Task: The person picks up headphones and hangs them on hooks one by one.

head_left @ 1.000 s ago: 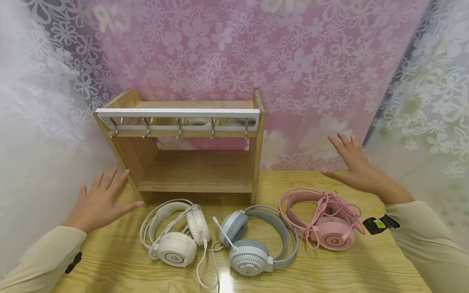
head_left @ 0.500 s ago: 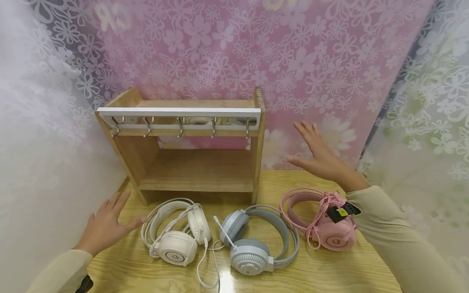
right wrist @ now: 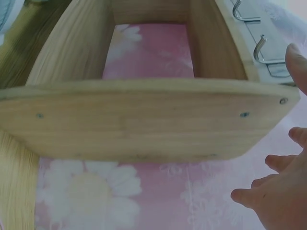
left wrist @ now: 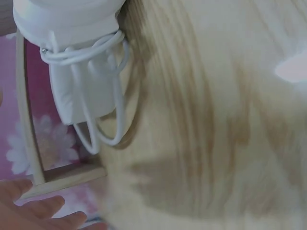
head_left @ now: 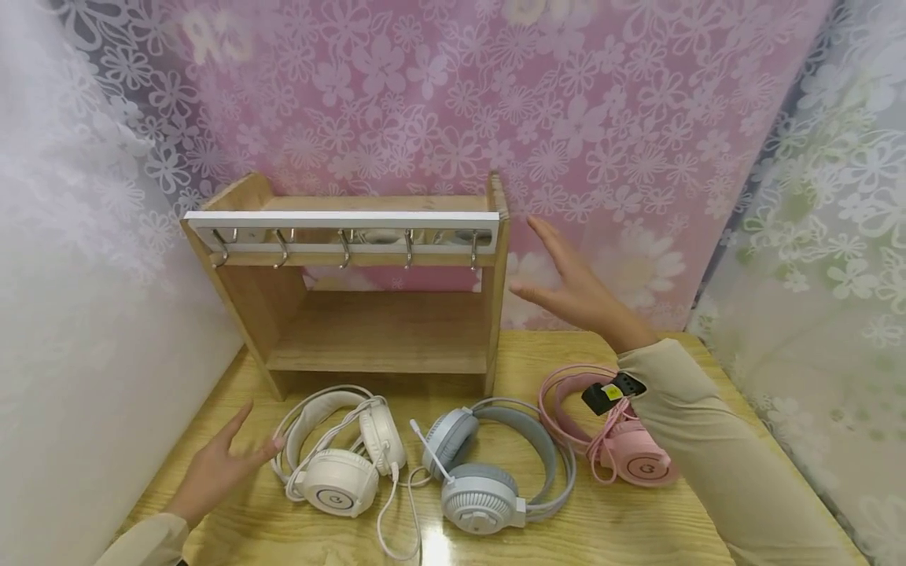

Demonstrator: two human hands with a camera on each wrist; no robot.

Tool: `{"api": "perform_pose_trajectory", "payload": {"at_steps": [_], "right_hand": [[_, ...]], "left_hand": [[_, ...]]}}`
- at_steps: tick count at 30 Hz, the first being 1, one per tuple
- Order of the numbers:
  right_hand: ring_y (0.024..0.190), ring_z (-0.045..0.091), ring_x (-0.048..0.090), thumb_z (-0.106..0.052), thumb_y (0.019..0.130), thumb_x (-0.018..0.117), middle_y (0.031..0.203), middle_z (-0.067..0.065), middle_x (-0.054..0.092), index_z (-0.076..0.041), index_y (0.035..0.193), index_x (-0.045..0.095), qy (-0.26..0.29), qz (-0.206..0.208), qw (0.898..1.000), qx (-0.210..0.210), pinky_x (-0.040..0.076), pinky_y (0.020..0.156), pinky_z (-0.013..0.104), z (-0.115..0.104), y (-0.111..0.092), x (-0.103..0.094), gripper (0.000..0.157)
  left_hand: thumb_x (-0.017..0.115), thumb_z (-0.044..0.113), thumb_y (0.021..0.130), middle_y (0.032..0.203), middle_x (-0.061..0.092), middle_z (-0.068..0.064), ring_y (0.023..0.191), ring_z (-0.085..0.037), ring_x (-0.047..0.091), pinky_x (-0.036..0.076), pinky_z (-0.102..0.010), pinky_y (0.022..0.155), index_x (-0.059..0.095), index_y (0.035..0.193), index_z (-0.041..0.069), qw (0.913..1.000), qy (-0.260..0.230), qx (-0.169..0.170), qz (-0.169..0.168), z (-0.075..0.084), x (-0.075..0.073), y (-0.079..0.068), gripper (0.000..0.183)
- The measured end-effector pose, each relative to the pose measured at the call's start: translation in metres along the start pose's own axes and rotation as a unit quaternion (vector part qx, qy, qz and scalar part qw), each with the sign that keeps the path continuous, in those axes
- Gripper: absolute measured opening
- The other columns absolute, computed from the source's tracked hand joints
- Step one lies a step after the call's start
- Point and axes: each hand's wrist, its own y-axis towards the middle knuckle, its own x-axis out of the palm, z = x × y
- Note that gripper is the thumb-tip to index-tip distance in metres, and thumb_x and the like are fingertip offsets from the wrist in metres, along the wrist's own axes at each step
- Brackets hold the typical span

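In the head view my left hand (head_left: pixel 221 474) is low at the left, fingers extended, its fingertip right at the band of the white headset (head_left: pixel 340 481). That headset and its looped cable (left wrist: pixel 81 57) fill the upper left of the left wrist view. My right hand (head_left: pixel 575 284), fingers spread and holding nothing, is up beside the right side panel of a wooden rack (head_left: pixel 499 314). The right wrist view has this side panel (right wrist: pixel 144 120) close up, with the fingers to its right. A white rail (head_left: pixel 340 215) with several metal hooks (head_left: pixel 345 250) crosses the rack's front.
A light blue headset (head_left: pixel 481 499) with a microphone arm lies in the middle of the wooden table (head_left: pixel 566 527). Right of it is a pink headset (head_left: pixel 640 456), partly hidden by my right sleeve (head_left: pixel 715 440). A pink floral curtain (head_left: pixel 396 102) hangs behind the rack.
My right hand has moved left and slightly up, from above the pink headset to beside the rack. My left hand has dropped lower, toward the white headset. The headsets have stayed put.
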Motion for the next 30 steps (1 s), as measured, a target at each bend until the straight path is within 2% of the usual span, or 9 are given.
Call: {"api": "perform_pose_trajectory", "payload": {"at_steps": [5,8,10,13,18,22,26,30], "right_hand": [[0.146,0.016,0.008,-0.036,0.090,0.068,0.159,-0.006,0.009,-0.033,0.154,0.009,0.036,0.004,0.999,0.001,0.018,0.117,0.054,-0.009,0.012,0.008,0.087],[0.146,0.016,0.008,-0.035,0.089,0.069,0.160,-0.004,0.008,-0.029,0.155,0.009,0.053,0.006,0.999,-0.002,0.021,0.116,0.053,-0.016,0.018,0.013,0.090],[0.147,0.018,0.009,-0.033,0.088,0.071,0.160,-0.001,0.008,-0.024,0.155,0.008,0.066,0.008,0.998,-0.002,0.022,0.116,0.054,-0.019,0.021,0.016,0.092],[0.146,0.019,0.013,-0.029,0.088,0.071,0.160,0.000,0.011,-0.021,0.155,0.007,0.089,0.018,0.996,-0.002,0.025,0.115,0.053,-0.022,0.024,0.021,0.093],[0.144,0.020,0.022,-0.026,0.090,0.070,0.158,0.000,0.017,-0.021,0.155,0.007,0.123,0.042,0.992,0.001,0.034,0.111,0.049,-0.026,0.027,0.027,0.091],[0.141,0.021,0.029,-0.026,0.089,0.070,0.156,0.004,0.026,-0.018,0.155,0.013,0.131,0.069,0.989,0.006,0.042,0.106,0.045,-0.028,0.029,0.030,0.088],[0.139,0.021,0.034,-0.026,0.089,0.071,0.153,0.006,0.032,-0.015,0.154,0.018,0.132,0.094,0.987,0.016,0.044,0.104,0.043,-0.031,0.031,0.032,0.084],[0.137,0.029,0.036,-0.016,0.091,0.069,0.151,0.015,0.034,-0.004,0.152,0.021,0.140,0.113,0.983,0.026,0.043,0.103,0.048,-0.050,0.026,0.031,0.079]], "left_hand": [[0.059,0.058,0.089,0.153,0.009,-0.032,0.133,-0.059,0.016,0.024,-0.071,0.103,-0.003,0.155,0.012,0.9967,-0.065,-0.040,-0.029,-0.008,0.009,0.002,0.101],[0.059,0.054,0.091,0.156,0.004,-0.027,0.136,-0.056,0.011,0.020,-0.070,0.106,-0.004,0.154,0.010,0.9920,-0.114,-0.042,-0.036,-0.012,0.014,0.003,0.099],[0.058,0.050,0.093,0.155,0.004,-0.028,0.137,-0.055,0.008,0.019,-0.069,0.108,-0.005,0.154,0.008,0.9879,-0.145,-0.040,-0.039,-0.016,0.018,0.003,0.098],[0.058,0.044,0.095,0.154,0.006,-0.032,0.138,-0.053,0.010,0.021,-0.065,0.109,-0.006,0.153,0.004,0.9826,-0.178,-0.034,-0.042,-0.020,0.023,0.004,0.095],[0.057,0.042,0.096,0.151,0.016,-0.033,0.138,-0.048,0.022,0.026,-0.059,0.110,-0.002,0.152,0.000,0.9776,-0.203,-0.043,-0.039,-0.026,0.030,0.006,0.092],[0.058,0.041,0.096,0.151,0.020,-0.031,0.139,-0.046,0.022,0.024,-0.059,0.111,0.001,0.153,0.000,0.9724,-0.224,-0.056,-0.035,-0.027,0.035,0.008,0.091],[0.060,0.042,0.094,0.152,0.018,-0.030,0.140,-0.045,0.021,0.023,-0.058,0.112,0.003,0.153,0.000,0.9672,-0.243,-0.064,-0.034,-0.024,0.039,0.011,0.091],[0.062,0.037,0.095,0.152,0.021,-0.030,0.139,-0.043,0.024,0.025,-0.055,0.113,0.004,0.152,-0.001,0.9624,-0.263,-0.064,-0.027,-0.020,0.044,0.012,0.090]]}}
